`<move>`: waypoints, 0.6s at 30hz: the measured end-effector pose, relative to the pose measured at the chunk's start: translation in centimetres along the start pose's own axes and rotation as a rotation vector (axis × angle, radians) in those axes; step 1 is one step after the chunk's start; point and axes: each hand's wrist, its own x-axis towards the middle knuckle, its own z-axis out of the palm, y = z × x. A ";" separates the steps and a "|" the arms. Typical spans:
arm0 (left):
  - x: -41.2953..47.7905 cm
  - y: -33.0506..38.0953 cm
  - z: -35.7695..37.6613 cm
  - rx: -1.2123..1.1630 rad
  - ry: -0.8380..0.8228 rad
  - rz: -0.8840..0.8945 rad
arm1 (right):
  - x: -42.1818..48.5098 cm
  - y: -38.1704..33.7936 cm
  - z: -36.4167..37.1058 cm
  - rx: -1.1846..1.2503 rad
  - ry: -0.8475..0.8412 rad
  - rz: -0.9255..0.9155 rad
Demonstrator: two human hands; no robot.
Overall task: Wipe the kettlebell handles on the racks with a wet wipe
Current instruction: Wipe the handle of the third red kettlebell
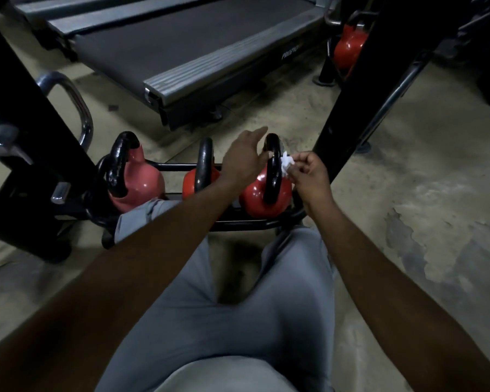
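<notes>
Right hand (309,176) fingers (293,172) pinch a crumpled white wet wipe (286,163) against the right side of the black handle (273,165) of the rightmost red kettlebell (255,199). Left hand (245,159) fingers half-open, holding nothing, touching the same handle's left side. Low floor rack (238,222) carries two more kettlebells: middle (191,182), left (142,185). Another red one (348,46) sits on a far rack. Judgement: wiping underway here; whether the others are done, cannot tell.

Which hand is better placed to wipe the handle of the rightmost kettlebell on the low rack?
The right hand: it pinches the wet wipe against the black handle. The left hand holds no wipe and rests at the handle's other side, seemingly steadying it.
</notes>
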 end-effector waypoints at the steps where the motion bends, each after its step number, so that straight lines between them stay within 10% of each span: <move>1: -1.7 0.3 0.3 -0.026 0.050 0.001 | -0.2 0.1 -0.2 -0.028 -0.026 -0.030; 10: -12.6 -1.3 4.0 0.291 -0.073 0.303 | 2.7 -2.3 -0.3 -0.339 -0.171 -0.249; 15: -12.3 -2.0 4.3 0.426 -0.109 0.385 | 1.0 -4.4 0.9 -1.148 -0.480 -0.701; 18: -12.9 -2.0 4.9 0.438 -0.146 0.373 | 2.9 -7.3 3.6 -1.526 -0.372 -0.682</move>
